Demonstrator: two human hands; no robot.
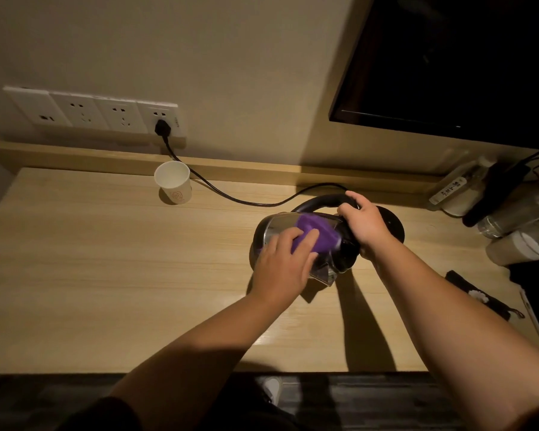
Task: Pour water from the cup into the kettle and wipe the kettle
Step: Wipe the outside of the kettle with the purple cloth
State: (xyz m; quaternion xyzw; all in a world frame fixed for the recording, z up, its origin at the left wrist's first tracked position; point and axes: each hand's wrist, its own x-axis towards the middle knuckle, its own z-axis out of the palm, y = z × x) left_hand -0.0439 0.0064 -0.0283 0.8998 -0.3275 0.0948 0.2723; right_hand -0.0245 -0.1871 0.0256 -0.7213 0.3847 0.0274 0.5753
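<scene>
Wiping the tipped kettle: cloth hand on the left flank, holding hand on the handle.

The left hand (282, 262) presses a purple cloth (316, 233) against the shiny steel electric kettle (271, 231), fingers laid fairly flat over the fabric, while the right hand (363, 222) curls round the black arched handle (318, 201) and steadies it. The kettle lies tilted over the pale wooden table (106, 275), its long axis running roughly left to right between the two hands. The black round base (392, 223) sits just behind the right hand. The white paper cup (172, 181) stands upright well apart to the left, near the black power cord (231, 197); pouring looks done.
</scene>
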